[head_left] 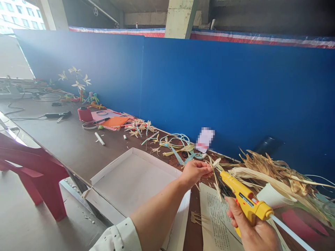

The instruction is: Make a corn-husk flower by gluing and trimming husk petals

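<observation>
My right hand (251,225) is wrapped round the handle of a yellow hot glue gun (243,195), with a long white glue stick (290,232) poking out of its back end. In a pinch, my left hand (195,172) holds a pale corn husk flower (215,165) whose thin strips spread out and hang down. The gun's nozzle is close to the flower; whether they touch I cannot tell. Beneath the gun lies a printed sheet (214,212). A shallow white cardboard tray (133,170) sits under and left of my left forearm.
Dry corn husks (277,170) and a white paper cup (276,195) are at the right. Several husk flowers (142,129), a coiled pale blue cord (180,137) and a red thread spool (85,114) line the blue partition (209,87). A red plastic chair (31,167) stands at left.
</observation>
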The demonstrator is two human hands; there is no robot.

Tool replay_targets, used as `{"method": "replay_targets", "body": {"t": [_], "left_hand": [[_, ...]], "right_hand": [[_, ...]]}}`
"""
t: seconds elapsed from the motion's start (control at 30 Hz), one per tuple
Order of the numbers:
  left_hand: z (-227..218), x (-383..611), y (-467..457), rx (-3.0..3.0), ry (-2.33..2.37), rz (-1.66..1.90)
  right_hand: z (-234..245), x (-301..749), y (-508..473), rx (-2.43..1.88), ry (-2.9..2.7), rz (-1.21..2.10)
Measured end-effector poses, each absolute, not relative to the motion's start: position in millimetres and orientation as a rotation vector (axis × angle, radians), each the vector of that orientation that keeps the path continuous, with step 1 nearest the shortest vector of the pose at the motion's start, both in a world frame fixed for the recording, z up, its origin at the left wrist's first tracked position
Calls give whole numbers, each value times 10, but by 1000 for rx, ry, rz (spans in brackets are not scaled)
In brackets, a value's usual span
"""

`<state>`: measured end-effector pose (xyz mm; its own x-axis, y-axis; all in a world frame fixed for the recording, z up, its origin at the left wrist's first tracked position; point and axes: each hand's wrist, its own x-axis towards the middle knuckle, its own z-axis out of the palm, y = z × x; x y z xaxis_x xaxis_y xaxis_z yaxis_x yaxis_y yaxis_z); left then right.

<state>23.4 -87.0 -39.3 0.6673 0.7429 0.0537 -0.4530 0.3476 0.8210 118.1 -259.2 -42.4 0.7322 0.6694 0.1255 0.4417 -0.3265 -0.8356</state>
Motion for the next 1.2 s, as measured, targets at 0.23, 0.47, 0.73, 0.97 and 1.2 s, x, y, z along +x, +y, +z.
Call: {"method": "replay_targets", "body": {"t": [0.23,0.47,0.73,0.97,1.2], "left_hand": [[-432,237,-845,863,331,752],[-446,235,-834,865,336,727],[-425,233,-846,870,345,740],[-426,241,-849,893,349,752],[-409,235,-860,902,346,754]], "right_hand": [[-421,1158,-2595,-1904,-826,294],[-439,1156,-2591,-1942,-859,321],[-425,1177,-2581,-2062,-866,320],[-392,1161,-2580,-2078,-853,334],[-397,1150,-2577,-2083,-884,337]]}}
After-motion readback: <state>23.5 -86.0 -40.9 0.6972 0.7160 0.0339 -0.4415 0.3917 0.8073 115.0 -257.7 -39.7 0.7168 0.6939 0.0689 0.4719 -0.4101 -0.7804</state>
